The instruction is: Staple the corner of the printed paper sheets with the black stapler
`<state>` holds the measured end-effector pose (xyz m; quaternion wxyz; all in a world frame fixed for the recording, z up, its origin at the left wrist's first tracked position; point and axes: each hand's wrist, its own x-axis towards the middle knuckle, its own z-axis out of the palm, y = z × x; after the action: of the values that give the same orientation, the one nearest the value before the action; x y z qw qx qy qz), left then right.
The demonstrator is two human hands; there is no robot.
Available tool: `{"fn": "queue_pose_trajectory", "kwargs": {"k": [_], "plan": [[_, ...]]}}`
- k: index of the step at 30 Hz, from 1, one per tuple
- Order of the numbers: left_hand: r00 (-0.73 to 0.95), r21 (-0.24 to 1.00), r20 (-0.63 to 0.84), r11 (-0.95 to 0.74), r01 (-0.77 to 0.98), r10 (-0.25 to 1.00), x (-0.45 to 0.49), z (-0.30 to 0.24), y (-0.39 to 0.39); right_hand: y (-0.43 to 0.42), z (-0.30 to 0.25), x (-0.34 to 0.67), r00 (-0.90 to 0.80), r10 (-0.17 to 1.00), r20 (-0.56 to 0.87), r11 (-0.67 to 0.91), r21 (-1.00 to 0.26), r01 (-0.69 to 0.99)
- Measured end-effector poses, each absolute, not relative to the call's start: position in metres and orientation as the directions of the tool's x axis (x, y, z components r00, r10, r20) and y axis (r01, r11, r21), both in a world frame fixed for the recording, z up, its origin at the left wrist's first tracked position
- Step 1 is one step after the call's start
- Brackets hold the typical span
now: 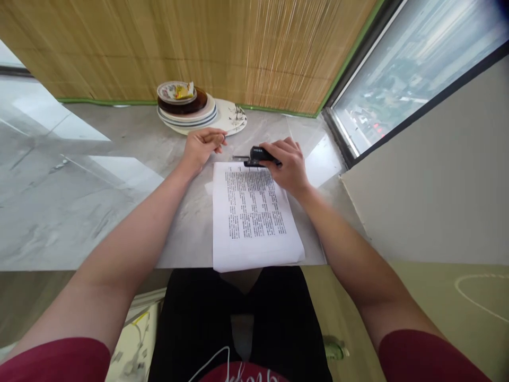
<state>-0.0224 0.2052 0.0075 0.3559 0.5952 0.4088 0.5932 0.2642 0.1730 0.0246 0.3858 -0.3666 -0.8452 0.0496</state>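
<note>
A grey marbled counter [79, 201] is stretching out beneath a bamboo blind [199, 48], and on it a stack of printed paper [254, 217] is lying square in front of the person, its long axis running straight away from the body, its near edge hanging slightly over the counter's front lip. Further back a pile of used plates [186, 109] is sitting against the blind. The right hand [288, 164] is resting at the paper's far right corner and closing around a black stapler [258, 157], which is lying crosswise along the top edge of the sheets, its long axis running left to right with a metal tip pointing left. The stapler is small, dark and glossy, with a pale label on top. The left hand [201, 146] is sitting just beyond the paper's far left corner, fingers curled loosely inward; whether it is pinching anything I cannot tell. The right hand is plainly nearer the stapler, the left a little apart from it.
</note>
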Motion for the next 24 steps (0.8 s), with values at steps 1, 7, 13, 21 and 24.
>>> {"fn": "queue_pose_trajectory", "kwargs": {"k": [1, 7, 13, 21, 24], "plan": [[-0.049, 0.908, 0.416, -0.412, 0.074, 0.908, -0.022, 0.007, 0.205, 0.177, 0.021, 0.265, -0.433, 0.663, 0.611, 0.721, -0.364, 0.590], [0.057, 0.901, 0.406, -0.410, 0.139, 0.912, -0.020, 0.010, 0.199, 0.190, 0.009, 0.259, -0.412, 0.704, 0.578, 0.689, -0.420, 0.590], [0.089, 0.875, 0.426, -0.435, 0.213, 0.900, -0.016, 0.012, 0.192, 0.188, 0.009, 0.255, -0.428, 0.697, 0.576, 0.696, -0.399, 0.598], [0.139, 0.816, 0.459, -0.479, 0.323, 0.877, -0.006, 0.017, 0.180, 0.191, 0.007, 0.257, -0.399, 0.711, 0.579, 0.680, -0.422, 0.600], [0.208, 0.756, 0.503, -0.544, 0.365, 0.839, -0.001, 0.018, 0.177, 0.189, 0.008, 0.256, -0.408, 0.712, 0.572, 0.668, -0.373, 0.644]]}}
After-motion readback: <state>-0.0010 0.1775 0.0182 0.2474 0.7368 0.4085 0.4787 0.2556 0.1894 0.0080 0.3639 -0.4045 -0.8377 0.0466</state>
